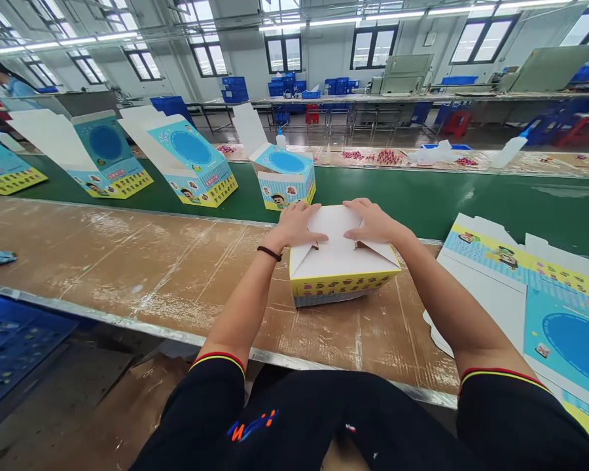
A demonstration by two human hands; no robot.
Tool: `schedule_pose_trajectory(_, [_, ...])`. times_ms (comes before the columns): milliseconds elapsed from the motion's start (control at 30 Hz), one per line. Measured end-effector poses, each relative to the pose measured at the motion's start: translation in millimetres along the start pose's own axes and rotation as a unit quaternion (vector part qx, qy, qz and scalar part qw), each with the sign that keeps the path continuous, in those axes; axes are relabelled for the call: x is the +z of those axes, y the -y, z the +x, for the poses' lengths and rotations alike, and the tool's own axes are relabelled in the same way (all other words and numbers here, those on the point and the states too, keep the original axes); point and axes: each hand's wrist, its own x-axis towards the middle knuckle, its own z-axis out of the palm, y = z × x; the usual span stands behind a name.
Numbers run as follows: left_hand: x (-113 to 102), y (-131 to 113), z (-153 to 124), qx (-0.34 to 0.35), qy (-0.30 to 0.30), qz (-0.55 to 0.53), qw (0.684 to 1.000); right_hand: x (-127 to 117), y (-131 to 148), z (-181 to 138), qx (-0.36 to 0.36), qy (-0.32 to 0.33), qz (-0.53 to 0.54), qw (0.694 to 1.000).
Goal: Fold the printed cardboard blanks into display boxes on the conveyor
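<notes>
A cardboard box [343,258] stands on the brown-covered table in front of me, its white flaps folded on top and a yellow printed side facing me. My left hand [297,226] grips its left part, thumb on the white flap and fingers over the far edge. On the right part, my right hand [373,222] holds in the same way, its thumb pointing inward. Both sets of fingertips are partly hidden behind the far edge. Just beyond my left hand, an open-lidded blue and yellow printed box [287,176] stands on the green belt.
Flat printed cardboard blanks [569,314] lie to my right. More open boxes [191,157] stand on the green belt [397,190] to the left. A glue bottle [510,150] is on the far side. A blue crate [19,347] sits at lower left. Another person [14,85] is at far left.
</notes>
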Motion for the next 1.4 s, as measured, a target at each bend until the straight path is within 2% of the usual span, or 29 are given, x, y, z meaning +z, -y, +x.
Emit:
schedule_pose_trajectory(100, [3.0, 7.6, -0.9, 0.007, -0.032, -0.055, 0.998, 3.0, -9.3, 2.1, -0.043, -0.007, 0.041, 0.998])
schedule_pose_trajectory(200, [6.4, 14.4, 1.7, 0.013, -0.06, -0.073, 0.995, 6.4, -17.7, 7.5, -0.056, -0.026, 0.139, 0.988])
schedule_pose_trajectory(267, [8.5, 19.3, 3.4, 0.026, -0.082, -0.088, 0.992, 12.8, -20.2, 7.8, -0.026, -0.098, 0.253, 0.962])
schedule_pose_trajectory(333, [9.4, 24.1, 1.8, 0.041, -0.112, -0.111, 0.987, 24.2, -20.3, 0.7, 0.051, -0.156, 0.385, 0.908])
schedule_pose_trajectory(400, [8.5, 27.4, -5.6, 0.056, -0.15, -0.133, 0.978, 39.8, -19.4, -15.0, 0.149, -0.124, 0.5, 0.844])
schedule_pose_trajectory(467, [5.5, 28.1, -19.0, 0.077, -0.189, -0.144, 0.968, 55.8, -19.2, -35.4, 0.204, -0.042, 0.563, 0.8])
schedule_pose_trajectory(533, [1.1, 27.0, -35.2, 0.102, -0.228, -0.149, 0.957, 66.1, -21.2, -53.2, 0.209, 0.011, 0.589, 0.781])
schedule_pose_trajectory(600, [-2.6, 26.3, -48.8, 0.122, -0.274, -0.153, 0.942, 64.5, -25.5, -62.9, 0.2, 0.019, 0.6, 0.774])
schedule_pose_trajectory(667, [-1.8, 28.3, -54.7, 0.123, -0.339, -0.162, 0.918, 48.3, -31.1, -62.9, 0.17, -0.028, 0.62, 0.766])
schedule_pose_trajectory(733, [8.2, 33.5, -51.5, 0.098, -0.414, -0.19, 0.885, 21.4, -36.8, -55.3, 0.096, -0.139, 0.627, 0.761])
schedule_pose_trajectory(800, [30.5, 38.8, -42.9, 0.049, -0.464, -0.239, 0.852, -7.9, -42.9, -42.7, 0.004, -0.268, 0.588, 0.763])
schedule_pose_trajectory(833, [46.1, 40.1, -38.7, 0.02, -0.469, -0.262, 0.843, -20.6, -46.6, -35.2, -0.031, -0.317, 0.549, 0.773])
schedule_pose_trajectory(867, [63.8, 39.9, -35.4, -0.01, -0.459, -0.279, 0.843, -30.8, -51.0, -27.2, -0.053, -0.352, 0.503, 0.788])
schedule_pose_trajectory(933, [101.6, 34.8, -33.5, -0.053, -0.389, -0.277, 0.877, -42.5, -62.1, -9.7, -0.064, -0.388, 0.399, 0.829])
schedule_pose_trajectory(1000, [134.9, 25.6, -37.0, -0.068, -0.268, -0.23, 0.933, -42.9, -74.9, 8.7, -0.046, -0.397, 0.288, 0.871])
schedule_pose_trajectory(1067, [156.7, 17.1, -42.1, -0.041, -0.168, -0.192, 0.966, -35.3, -87.2, 25.8, -0.013, -0.391, 0.166, 0.905])
schedule_pose_trajectory(1133, [165.9, 13.3, -45.1, -0.009, -0.107, -0.171, 0.979, -23.5, -96.7, 39.2, 0.048, -0.364, 0.026, 0.93])
schedule_pose_trajectory(1233, [166.2, 16.9, -44.6, 0.006, -0.073, -0.166, 0.983, -5.2, -106.3, 50.9, 0.135, -0.319, -0.116, 0.931])
schedule_pose_trajectory(1400, [166.0, 26.2, -43.1, 0.016, -0.073, -0.181, 0.981, 16.1, -114.7, 57.2, 0.151, -0.317, -0.153, 0.924])
